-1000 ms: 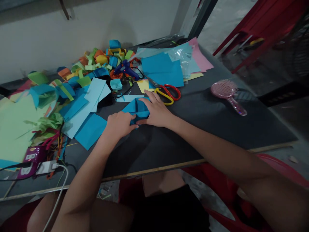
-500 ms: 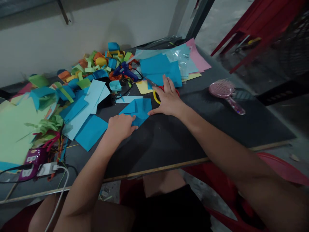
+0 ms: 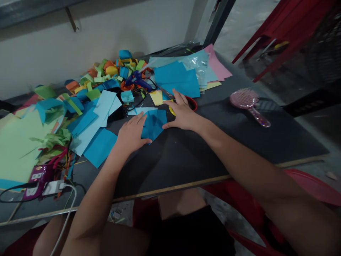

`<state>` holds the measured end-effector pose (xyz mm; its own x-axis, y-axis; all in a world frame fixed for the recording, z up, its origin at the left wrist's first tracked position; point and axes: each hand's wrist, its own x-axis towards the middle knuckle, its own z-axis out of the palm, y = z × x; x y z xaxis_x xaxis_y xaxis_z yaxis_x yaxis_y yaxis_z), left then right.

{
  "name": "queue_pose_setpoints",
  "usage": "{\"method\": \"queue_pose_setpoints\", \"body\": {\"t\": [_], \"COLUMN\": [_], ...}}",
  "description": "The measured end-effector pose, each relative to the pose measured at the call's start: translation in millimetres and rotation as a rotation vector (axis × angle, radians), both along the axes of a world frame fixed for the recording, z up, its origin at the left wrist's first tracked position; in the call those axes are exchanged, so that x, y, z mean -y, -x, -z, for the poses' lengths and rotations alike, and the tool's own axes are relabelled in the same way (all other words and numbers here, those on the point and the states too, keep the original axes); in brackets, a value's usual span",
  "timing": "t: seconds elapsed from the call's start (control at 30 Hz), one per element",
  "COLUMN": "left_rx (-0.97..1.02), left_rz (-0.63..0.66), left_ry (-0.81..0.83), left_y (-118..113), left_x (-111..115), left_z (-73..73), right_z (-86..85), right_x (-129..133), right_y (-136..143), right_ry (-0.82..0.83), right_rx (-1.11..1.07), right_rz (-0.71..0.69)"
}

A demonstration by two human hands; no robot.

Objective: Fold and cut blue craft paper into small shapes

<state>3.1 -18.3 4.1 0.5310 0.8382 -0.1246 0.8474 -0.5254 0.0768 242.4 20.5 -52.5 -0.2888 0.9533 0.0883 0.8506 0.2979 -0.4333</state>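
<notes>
A blue paper piece (image 3: 156,124) with creases lies on the dark table between my hands. My left hand (image 3: 132,133) rests at its left edge, fingers stretched forward and thumb out, covering part of it. At its right edge is my right hand (image 3: 182,113), fingers spread, the thumb by the paper's corner. Scissors with red and yellow handles (image 3: 192,103) lie beneath and beyond my right hand, partly hidden by it. Just behind the blue piece sits a pale blue strip (image 3: 133,111).
A blue glue gun (image 3: 139,81) lies near a heap of folded colored paper (image 3: 106,71). Blue sheets (image 3: 176,76) and a pink hairbrush (image 3: 246,99) are to the right. More sheets (image 3: 99,145) and a purple device (image 3: 38,177) are on the left.
My left hand has opened out, its fingers now stretched forward over the blue paper's left side. My right hand's fingers have shifted slightly down and left, uncovering more of the scissors' red handle.
</notes>
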Motion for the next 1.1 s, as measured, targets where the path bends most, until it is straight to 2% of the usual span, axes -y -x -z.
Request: {"method": "queue_pose_setpoints", "body": {"t": [0.1, 0.17, 0.37, 0.5, 0.57, 0.73, 0.9, 1.1], "left_rx": [-0.068, -0.099, -0.144, -0.116, -0.108, -0.075, -0.092, -0.082], "left_rz": [0.045, 0.074, 0.147, 0.171, 0.175, 0.195, 0.182, 0.185], "left_ry": [0.131, 0.163, 0.151, 0.13, 0.132, 0.118, 0.111, 0.107], "left_y": [2.1, 2.9, 4.3, 7.0, 9.0, 13.1, 11.9, 9.6], "left_x": [-3.5, -4.6, -5.3, -7.9, -10.0, -13.6, -13.4, -13.4], "left_z": [0.3, 0.3, 2.8, 7.4, 9.8, 13.9, 11.7, 7.7], "right_z": [-0.2, 0.9, -5.1, -12.9, -14.8, -21.4, -27.8, -19.5], "right_x": [0.7, -0.1, 3.1, 11.5, 15.7, 24.7, 29.4, 25.0], "right_y": [-0.2, -1.2, 3.3, 18.5, 26.5, 37.3, 39.9, 36.2], "right_ry": [0.006, 0.018, -0.023, -0.196, -0.184, 0.039, 0.058, 0.011], "right_rx": [-0.02, -0.035, -0.104, -0.129, -0.072, 0.18, 0.251, 0.17], "right_rz": [-0.052, -0.084, -0.147, -0.323, -0.384, -0.289, -0.223, -0.246]}}
